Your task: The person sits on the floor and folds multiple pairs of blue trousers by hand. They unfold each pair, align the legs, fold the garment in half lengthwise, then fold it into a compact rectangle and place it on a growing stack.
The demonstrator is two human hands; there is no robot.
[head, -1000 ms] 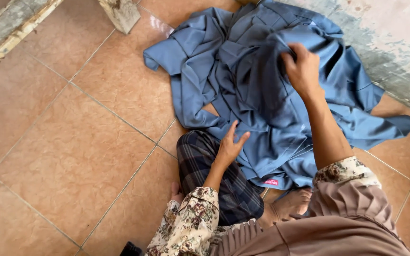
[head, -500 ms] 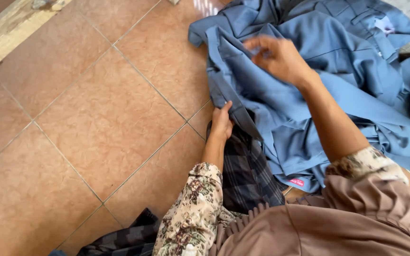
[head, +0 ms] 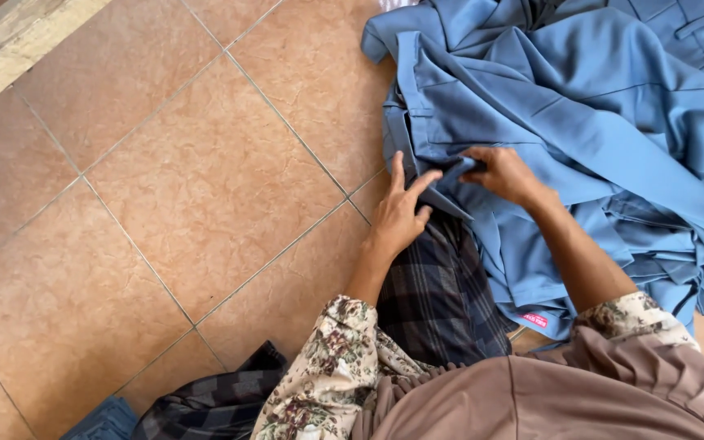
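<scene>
Both hands have come together at the near edge of the blue cloth (head: 580,138): half a second ago the right hand was up on the heap and the left lay lower by the knee, and the view has since swung so that more bare floor shows at left. Now the left hand (head: 399,213) lies flat with its fingers spread, the thumb and forefinger apart, its fingertips on the cloth's hem where it meets the dark checked fabric (head: 442,297) over the person's lap. The right hand (head: 505,173) is just beside it, nearly touching, with its fingers curled and pinching a small fold of the blue cloth at the edge. That cloth is a loose pile of several garments with seams and bands showing, spread over the upper right of the view on the tiled floor (head: 173,187); its near side hangs over the lap, and a small pink tag (head: 534,319) sits at its lower hem. Both forearms come out of floral sleeves (head: 327,367), under a brown drape (head: 547,391) that fills the bottom right. A strip of pale stone ledge (head: 18,41) runs along the top left corner. More checked fabric lies on the floor at the bottom left, beside a bit of blue denim (head: 107,420).
</scene>
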